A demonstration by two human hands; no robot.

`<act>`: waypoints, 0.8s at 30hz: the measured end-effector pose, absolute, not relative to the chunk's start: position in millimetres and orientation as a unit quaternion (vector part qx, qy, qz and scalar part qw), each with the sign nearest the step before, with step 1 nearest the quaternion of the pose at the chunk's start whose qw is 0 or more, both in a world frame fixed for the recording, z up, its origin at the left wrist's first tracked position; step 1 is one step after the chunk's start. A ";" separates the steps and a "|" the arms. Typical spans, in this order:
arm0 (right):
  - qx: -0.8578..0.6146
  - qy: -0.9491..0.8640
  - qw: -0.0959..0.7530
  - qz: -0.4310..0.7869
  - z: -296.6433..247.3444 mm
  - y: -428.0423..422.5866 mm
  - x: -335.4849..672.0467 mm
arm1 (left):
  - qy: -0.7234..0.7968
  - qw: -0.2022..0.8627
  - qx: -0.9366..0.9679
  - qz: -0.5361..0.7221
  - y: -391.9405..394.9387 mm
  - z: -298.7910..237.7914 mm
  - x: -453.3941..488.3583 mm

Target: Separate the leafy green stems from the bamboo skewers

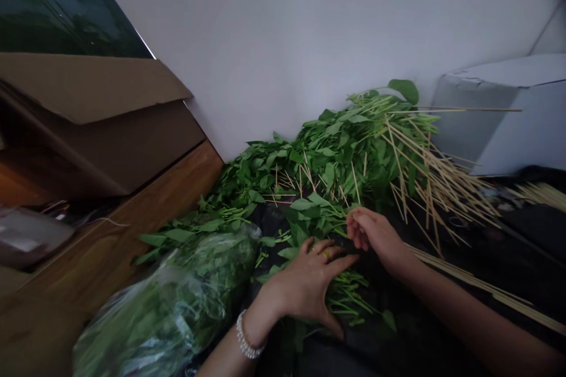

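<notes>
My left hand (307, 280), with a ring and a beaded bracelet, lies spread over a small bunch of cut green stems (351, 294) on a black sheet. Its fingers are apart and close around nothing. To its right, my right hand (378, 238) is closed, thumb against curled fingers; what they hold, if anything, is hidden. Just left of those fingertips are leafy green stems (316, 206). Behind both hands a large heap of leafy greens (336, 135) rests against the wall.
A clear plastic bag of greens (177, 306) lies at the left. Thin wooden sticks (442, 177) stick out of the heap at the right, and more sticks (495, 291) lie beside my right forearm. A cardboard box (97, 135) stands left, a white box (517, 118) right.
</notes>
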State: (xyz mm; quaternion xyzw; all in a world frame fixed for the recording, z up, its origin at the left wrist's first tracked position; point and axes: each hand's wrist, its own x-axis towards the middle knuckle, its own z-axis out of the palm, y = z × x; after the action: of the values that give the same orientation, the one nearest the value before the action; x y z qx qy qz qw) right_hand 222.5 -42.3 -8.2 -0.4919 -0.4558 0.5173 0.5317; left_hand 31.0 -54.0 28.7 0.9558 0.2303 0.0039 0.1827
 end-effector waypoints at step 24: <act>-0.491 -0.484 0.564 0.455 -4.0 -43.6 228.6 | 0.305 0.077 0.899 0.306 -27.5 9.6 27.7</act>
State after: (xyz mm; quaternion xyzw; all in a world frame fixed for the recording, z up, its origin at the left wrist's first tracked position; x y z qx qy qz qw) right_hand 228.6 -43.6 -4.0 -0.4912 -0.4837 0.4547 0.5640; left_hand 27.7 -27.5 9.6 0.8985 0.3048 0.3064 0.0768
